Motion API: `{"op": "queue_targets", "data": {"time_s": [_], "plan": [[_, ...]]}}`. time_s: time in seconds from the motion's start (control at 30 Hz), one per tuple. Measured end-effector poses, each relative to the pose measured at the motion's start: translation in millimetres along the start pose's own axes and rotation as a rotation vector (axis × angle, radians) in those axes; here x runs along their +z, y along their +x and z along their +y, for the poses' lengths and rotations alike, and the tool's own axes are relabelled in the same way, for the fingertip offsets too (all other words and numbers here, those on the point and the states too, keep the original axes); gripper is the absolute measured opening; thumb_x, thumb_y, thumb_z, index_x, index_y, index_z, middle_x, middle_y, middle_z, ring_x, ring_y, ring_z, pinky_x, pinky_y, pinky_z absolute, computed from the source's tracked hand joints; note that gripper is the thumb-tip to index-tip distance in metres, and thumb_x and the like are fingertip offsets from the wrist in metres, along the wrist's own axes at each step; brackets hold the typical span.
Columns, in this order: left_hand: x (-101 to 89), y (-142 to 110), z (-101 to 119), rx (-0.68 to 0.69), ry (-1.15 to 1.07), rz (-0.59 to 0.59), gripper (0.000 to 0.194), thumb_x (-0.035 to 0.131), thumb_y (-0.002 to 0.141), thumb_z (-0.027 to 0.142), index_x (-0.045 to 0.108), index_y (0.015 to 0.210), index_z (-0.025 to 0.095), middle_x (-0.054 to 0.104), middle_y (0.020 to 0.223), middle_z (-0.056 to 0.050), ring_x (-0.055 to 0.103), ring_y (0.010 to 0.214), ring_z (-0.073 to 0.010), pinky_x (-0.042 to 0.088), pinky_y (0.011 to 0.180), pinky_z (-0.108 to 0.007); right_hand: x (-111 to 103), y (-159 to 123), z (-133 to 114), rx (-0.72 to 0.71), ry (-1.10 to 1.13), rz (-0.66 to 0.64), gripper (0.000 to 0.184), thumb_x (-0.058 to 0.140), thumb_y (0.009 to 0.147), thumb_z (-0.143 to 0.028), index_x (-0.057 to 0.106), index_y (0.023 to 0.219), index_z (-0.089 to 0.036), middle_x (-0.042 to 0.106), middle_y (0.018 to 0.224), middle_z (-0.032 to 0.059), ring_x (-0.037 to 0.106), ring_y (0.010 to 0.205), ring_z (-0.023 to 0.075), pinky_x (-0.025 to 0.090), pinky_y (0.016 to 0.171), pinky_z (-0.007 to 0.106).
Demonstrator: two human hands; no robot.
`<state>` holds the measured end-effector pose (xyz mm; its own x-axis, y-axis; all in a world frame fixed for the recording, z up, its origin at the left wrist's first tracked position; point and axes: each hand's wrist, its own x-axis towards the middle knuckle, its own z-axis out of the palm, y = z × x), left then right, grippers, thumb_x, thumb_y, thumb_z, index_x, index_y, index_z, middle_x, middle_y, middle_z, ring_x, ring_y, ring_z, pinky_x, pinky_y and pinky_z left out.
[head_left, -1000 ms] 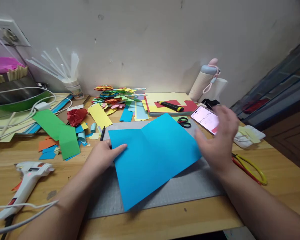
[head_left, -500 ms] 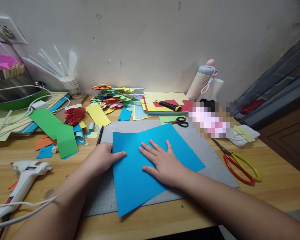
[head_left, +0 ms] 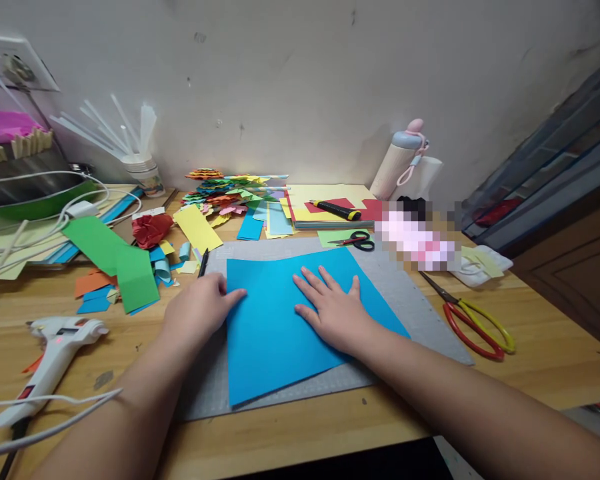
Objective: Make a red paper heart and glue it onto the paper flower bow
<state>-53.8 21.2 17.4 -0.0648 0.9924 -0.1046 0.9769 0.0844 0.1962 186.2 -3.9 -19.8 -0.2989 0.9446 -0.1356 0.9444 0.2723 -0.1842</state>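
Observation:
A sheet of blue paper [head_left: 265,340] lies over the grey cutting mat [head_left: 420,313], with a slight bend along its upper edge. My left hand [head_left: 203,307] grips the left edge of the sheet, thumb on top and the other fingers curled, their tips partly hidden. Flat on the right part of the paper rests my right hand [head_left: 333,310], open with its fingers spread. Just beyond my left hand is a black pen [head_left: 203,263] at the mat's edge. Small black-handled scissors [head_left: 360,241] lie at the mat's far edge.
Red-and-yellow-handled scissors [head_left: 475,323] lie right of the mat. A white glue gun [head_left: 55,353] with its cable is at the left, near green paper strips [head_left: 115,257] and scraps. Behind are a box cutter [head_left: 337,210] on stacked paper, a bottle [head_left: 397,160] and a cup of sticks [head_left: 144,175].
The blue paper has turned slightly, and its near corner has moved up, away from me. My right hand has slid a little to the right, still flat; my left hand keeps the left edge.

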Motion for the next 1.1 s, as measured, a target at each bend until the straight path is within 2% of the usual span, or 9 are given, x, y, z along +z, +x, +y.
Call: {"op": "queue_targets", "data": {"time_s": [0.07, 0.1, 0.13, 0.27, 0.4, 0.53, 0.73, 0.87, 1.1], "plan": [[5.7, -5.7, 6.3, 0.049, 0.058, 0.318, 0.061, 0.057, 0.08, 0.052, 0.052, 0.123, 0.009, 0.061, 0.119, -0.02, 0.056, 0.109, -0.0357, 0.045, 0.082, -0.042, 3.6, -4.3, -12.5, 0.045, -0.046, 0.006, 0.062, 0.027, 0.093, -0.059, 0.017, 0.149, -0.034, 0.01, 0.156, -0.0019, 0.008, 0.143, 0.0383, 0.008, 0.096, 0.082], [11.1, -9.6, 10.3, 0.126, 0.084, 0.426, 0.068, 0.058, 0.081, 0.048, 0.043, 0.134, 0.008, 0.053, 0.131, -0.022, 0.049, 0.121, -0.0358, 0.041, 0.093, -0.044, 5.3, -6.5, -18.5, 0.065, -0.07, 0.008, 0.063, 0.029, 0.093, -0.058, 0.018, 0.149, -0.03, 0.01, 0.156, 0.0007, 0.009, 0.143, 0.0398, 0.01, 0.098, 0.081], [18.0, -14.1, 14.5, 0.236, 0.093, 0.435, 0.07, 0.057, 0.083, 0.046, 0.038, 0.139, 0.008, 0.047, 0.139, -0.021, 0.043, 0.127, -0.0338, 0.036, 0.1, -0.044, 6.8, -8.6, -23.7, 0.083, -0.092, 0.011, 0.065, 0.032, 0.093, -0.056, 0.02, 0.15, -0.026, 0.011, 0.156, 0.0035, 0.01, 0.142, 0.0412, 0.01, 0.099, 0.08], [48.7, -31.7, 27.6, 0.632, 0.146, 0.139, 0.051, 0.038, 0.095, 0.043, 0.037, 0.142, 0.024, 0.038, 0.15, -0.003, 0.033, 0.138, -0.0242, 0.015, 0.113, -0.052, 7.9, -11.9, -27.4, -0.006, -0.112, 0.051, 0.062, 0.032, 0.095, -0.048, 0.025, 0.149, -0.017, 0.014, 0.155, 0.0091, 0.013, 0.143, 0.0345, 0.002, 0.107, 0.071], [58.4, -37.7, 31.2, 0.666, 0.186, 0.086, 0.053, 0.026, 0.098, 0.041, 0.031, 0.146, 0.019, 0.031, 0.152, -0.003, 0.023, 0.143, -0.0208, -0.001, 0.116, -0.053, 2.4, 1.0, -5.0, -0.259, -0.009, 0.026, 0.055, 0.027, 0.097, -0.043, 0.021, 0.149, -0.027, 0.016, 0.155, -0.0008, 0.017, 0.144, 0.0208, 0.01, 0.115, 0.056], [53.8, -35.9, 32.2, 0.667, 0.205, 0.068, 0.052, 0.025, 0.098, 0.04, 0.034, 0.145, 0.02, 0.031, 0.152, -0.003, 0.023, 0.143, -0.0211, -0.002, 0.116, -0.052, -3.9, 28.8, 14.0, -0.18, -0.021, 0.048, 0.053, 0.026, 0.097, -0.042, 0.023, 0.149, -0.029, 0.022, 0.154, -0.0016, 0.02, 0.143, 0.0213, 0.013, 0.115, 0.055], [55.2, -36.3, 30.6, 0.656, 0.194, 0.09, 0.052, 0.027, 0.097, 0.041, 0.033, 0.145, 0.02, 0.03, 0.152, -0.004, 0.023, 0.142, -0.022, -0.002, 0.116, -0.052, -6.8, 51.0, 11.3, -0.125, -0.049, 0.091, 0.054, 0.022, 0.098, -0.038, 0.023, 0.149, -0.02, 0.018, 0.155, 0.0019, 0.016, 0.144, 0.0212, 0.001, 0.114, 0.057], [53.3, -37.6, 30.9, 0.638, 0.183, 0.063, 0.051, 0.028, 0.097, 0.04, 0.034, 0.145, 0.021, 0.029, 0.152, -0.004, 0.024, 0.142, -0.0222, -0.002, 0.116, -0.053, -2.5, 21.2, 7.3, -0.193, -0.045, 0.091, 0.054, 0.026, 0.098, -0.038, 0.025, 0.149, -0.021, 0.021, 0.155, 0.002, 0.017, 0.144, 0.0204, -0.004, 0.115, 0.054], [52.9, -37.0, 31.2, 0.634, 0.162, 0.048, 0.052, 0.03, 0.097, 0.039, 0.032, 0.146, 0.021, 0.025, 0.153, -0.004, 0.023, 0.142, -0.0219, 0.001, 0.116, -0.053, -6.2, -93.1, -13.1, -0.37, 0.161, -0.097, 0.06, 0.039, 0.095, -0.048, 0.023, 0.149, -0.028, 0.023, 0.153, 0.0031, 0.027, 0.141, 0.0257, 0.004, 0.117, 0.052]]}}
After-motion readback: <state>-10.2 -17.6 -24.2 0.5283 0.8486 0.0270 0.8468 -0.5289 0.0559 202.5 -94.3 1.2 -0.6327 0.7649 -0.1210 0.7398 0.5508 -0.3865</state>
